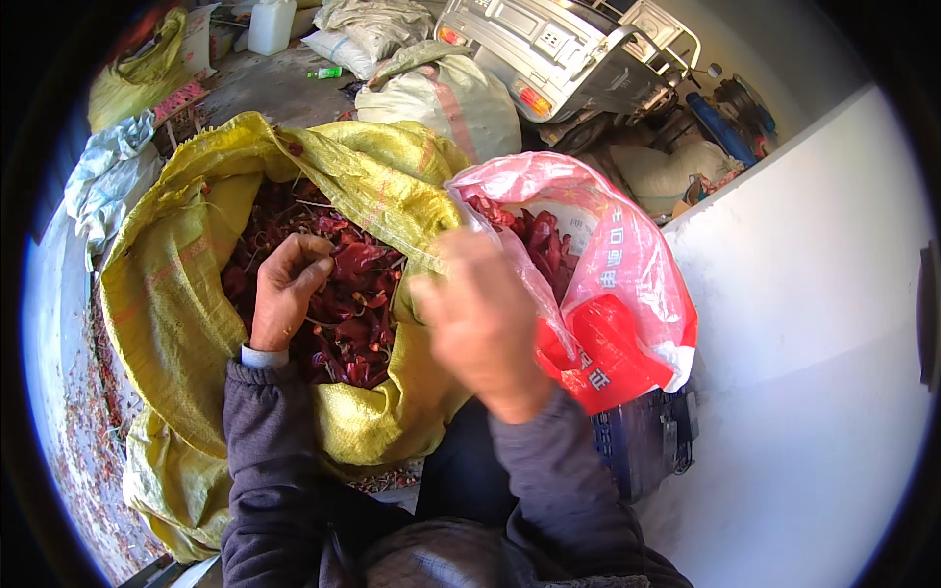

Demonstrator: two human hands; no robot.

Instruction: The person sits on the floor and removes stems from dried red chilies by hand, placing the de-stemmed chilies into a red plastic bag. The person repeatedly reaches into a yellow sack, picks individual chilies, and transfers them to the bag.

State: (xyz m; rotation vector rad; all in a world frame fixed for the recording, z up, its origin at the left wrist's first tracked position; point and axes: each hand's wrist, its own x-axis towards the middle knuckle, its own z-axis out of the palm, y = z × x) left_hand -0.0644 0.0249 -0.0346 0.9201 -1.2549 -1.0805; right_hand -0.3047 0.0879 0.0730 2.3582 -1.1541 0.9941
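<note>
A yellow woven sack [169,294] stands wide open before me, filled with dried red chili peppers [353,323], many with stems. Over the peppers is my left hand [288,287], thumb and index finger brought together; whether something small is between them cannot be told. My right hand [481,316], blurred by motion, is above the sack's right rim, beside the pink and red plastic bag [625,294]; its grip is unclear. Inside that bag more red peppers [544,246] lie against a whitish inner surface.
Behind the sacks stand a stuffed white woven sack [456,103] and a cargo tricycle [544,44]. A white wall [794,279] bounds the right side. Below the plastic bag is a dark blue container [639,441]. Red scraps litter the floor [103,470] at left.
</note>
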